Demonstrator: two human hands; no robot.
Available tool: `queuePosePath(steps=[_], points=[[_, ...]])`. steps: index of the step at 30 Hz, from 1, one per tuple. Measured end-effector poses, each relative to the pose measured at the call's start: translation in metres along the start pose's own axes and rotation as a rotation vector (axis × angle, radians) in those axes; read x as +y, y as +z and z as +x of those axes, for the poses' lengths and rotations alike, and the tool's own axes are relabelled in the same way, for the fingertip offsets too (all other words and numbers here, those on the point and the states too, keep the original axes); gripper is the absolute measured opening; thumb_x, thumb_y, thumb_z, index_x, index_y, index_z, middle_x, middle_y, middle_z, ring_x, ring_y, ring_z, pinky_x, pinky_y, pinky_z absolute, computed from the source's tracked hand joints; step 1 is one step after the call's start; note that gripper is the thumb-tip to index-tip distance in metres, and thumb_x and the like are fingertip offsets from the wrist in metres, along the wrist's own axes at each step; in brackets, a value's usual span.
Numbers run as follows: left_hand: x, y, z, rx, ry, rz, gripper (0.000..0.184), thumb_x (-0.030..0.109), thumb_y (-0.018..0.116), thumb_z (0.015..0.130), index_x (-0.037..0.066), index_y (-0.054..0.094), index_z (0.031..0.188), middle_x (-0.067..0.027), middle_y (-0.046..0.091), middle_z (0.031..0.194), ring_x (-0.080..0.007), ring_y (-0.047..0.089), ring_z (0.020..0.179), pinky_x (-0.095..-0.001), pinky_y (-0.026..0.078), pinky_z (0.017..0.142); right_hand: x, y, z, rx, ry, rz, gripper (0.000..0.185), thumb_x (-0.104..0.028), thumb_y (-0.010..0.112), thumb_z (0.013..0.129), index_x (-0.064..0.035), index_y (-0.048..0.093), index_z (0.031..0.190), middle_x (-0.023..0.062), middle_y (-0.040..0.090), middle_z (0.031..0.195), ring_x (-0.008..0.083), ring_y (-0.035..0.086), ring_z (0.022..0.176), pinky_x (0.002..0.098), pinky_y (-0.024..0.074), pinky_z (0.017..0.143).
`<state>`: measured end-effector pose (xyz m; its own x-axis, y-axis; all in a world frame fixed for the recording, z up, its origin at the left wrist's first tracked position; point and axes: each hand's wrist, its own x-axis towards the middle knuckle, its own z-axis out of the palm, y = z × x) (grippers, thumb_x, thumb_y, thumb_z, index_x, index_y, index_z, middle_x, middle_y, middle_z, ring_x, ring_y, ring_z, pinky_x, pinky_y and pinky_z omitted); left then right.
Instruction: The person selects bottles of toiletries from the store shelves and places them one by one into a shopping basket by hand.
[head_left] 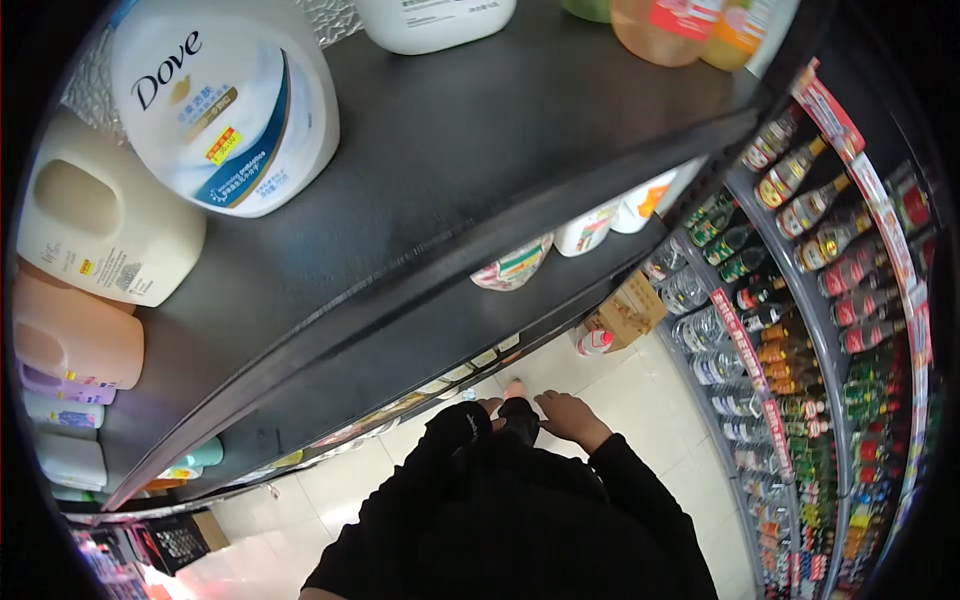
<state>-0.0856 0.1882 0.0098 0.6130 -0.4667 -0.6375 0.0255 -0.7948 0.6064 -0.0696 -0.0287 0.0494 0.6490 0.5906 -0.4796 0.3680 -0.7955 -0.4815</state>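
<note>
My right hand (572, 415) is low in front of my body, palm downward. Its fingers reach left and look loosely stretched, with nothing visible in them. My left hand (490, 406) is close beside it, mostly hidden by a black sleeve (455, 428), so its grip cannot be made out. Between the hands is a dark shape (518, 418), perhaps my own clothing. Both hands are below the near shelf (400, 150) and apart from its goods. On that shelf stand a large white Dove bottle (225, 110) and a cream handled bottle (110, 210).
A lower shelf (430, 300) holds white bottles (585, 230). On the tiled floor (660, 425), a cardboard box (628, 310) stands near a red-capped container (594, 342). Curved racks of drink bottles (790, 215) line the right side. A dark box (180, 540) is at lower left.
</note>
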Motion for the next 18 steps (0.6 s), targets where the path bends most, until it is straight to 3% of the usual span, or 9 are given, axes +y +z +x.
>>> queuePosePath(steps=[4, 7, 8, 10, 13, 16, 18], points=[[-0.01, -0.006, 0.027, 0.082, -0.07, -0.027, 0.063, 0.037, 0.055, 0.074, 0.008, 0.032, 0.125, -0.0219, 0.045, 0.115, -0.0332, 0.044, 0.107, -0.0401, 0.035, 0.09, 0.013, -0.014, 0.041, 0.16, -0.081, 0.037, 0.057, -0.018, 0.061, 0.068, -0.0007, 0.037, 0.117, 0.0197, 0.042, 0.117, 0.0339, 0.047, 0.101, 0.0382, 0.0417, 0.082], [-0.014, -0.018, 0.033, 0.155, -0.116, -0.061, 0.061, 0.037, 0.055, 0.074, 0.008, 0.033, 0.123, -0.0217, 0.045, 0.115, -0.0328, 0.044, 0.106, -0.0397, 0.035, 0.09, 0.021, -0.015, 0.073, 0.238, -0.087, 0.091, 0.063, -0.019, 0.064, 0.066, 0.0008, 0.034, 0.118, 0.0217, 0.041, 0.117, 0.0347, 0.045, 0.104, 0.0389, 0.039, 0.086], [-0.017, -0.022, 0.033, 0.178, -0.135, -0.072, 0.061, 0.037, 0.055, 0.074, 0.008, 0.034, 0.123, -0.0216, 0.045, 0.114, -0.0327, 0.044, 0.106, -0.0396, 0.035, 0.089, 0.032, -0.003, 0.089, 0.362, -0.171, 0.057, 0.057, -0.019, 0.061, 0.067, 0.0008, 0.037, 0.115, 0.0217, 0.044, 0.113, 0.0343, 0.045, 0.103, 0.0395, 0.0387, 0.085], [-0.021, -0.024, 0.032, 0.225, -0.175, -0.102, 0.06, 0.036, 0.054, 0.074, 0.007, 0.035, 0.122, -0.0215, 0.046, 0.114, -0.0325, 0.045, 0.106, -0.0394, 0.036, 0.089, 0.041, -0.006, 0.107, 0.339, -0.214, 0.087, 0.057, -0.019, 0.062, 0.066, 0.0013, 0.038, 0.114, 0.0221, 0.044, 0.112, 0.035, 0.045, 0.102, 0.0395, 0.0376, 0.086], [-0.063, 0.026, -0.025, 0.285, -0.242, -0.175, 0.058, 0.036, 0.054, 0.074, 0.007, 0.036, 0.12, -0.0214, 0.046, 0.113, -0.0322, 0.045, 0.105, -0.039, 0.036, 0.089, 0.048, -0.006, 0.129, 0.214, -0.188, 0.109, 0.054, -0.019, 0.063, 0.065, 0.0023, 0.042, 0.109, 0.0228, 0.046, 0.107, 0.0366, 0.043, 0.101, 0.0398, 0.0359, 0.086], [-0.07, 0.077, -0.06, 0.351, -0.321, -0.27, 0.056, 0.035, 0.054, 0.074, 0.007, 0.038, 0.119, -0.0212, 0.047, 0.112, -0.0319, 0.046, 0.104, -0.0386, 0.036, 0.088, 0.061, 0.002, 0.141, 0.372, -0.328, 0.133, 0.047, -0.018, 0.062, 0.065, 0.0012, 0.048, 0.105, 0.0221, 0.05, 0.103, 0.0369, 0.045, 0.099, 0.0406, 0.0358, 0.086], [-0.06, 0.091, -0.054, 0.413, -0.379, -0.34, 0.055, 0.035, 0.053, 0.074, 0.007, 0.039, 0.118, -0.0211, 0.047, 0.112, -0.0316, 0.046, 0.104, -0.0384, 0.036, 0.088, 0.066, -0.001, 0.147, 0.307, -0.339, 0.105, 0.046, -0.019, 0.062, 0.065, 0.0019, 0.048, 0.104, 0.0229, 0.05, 0.103, 0.0379, 0.046, 0.097, 0.0413, 0.0367, 0.084]])
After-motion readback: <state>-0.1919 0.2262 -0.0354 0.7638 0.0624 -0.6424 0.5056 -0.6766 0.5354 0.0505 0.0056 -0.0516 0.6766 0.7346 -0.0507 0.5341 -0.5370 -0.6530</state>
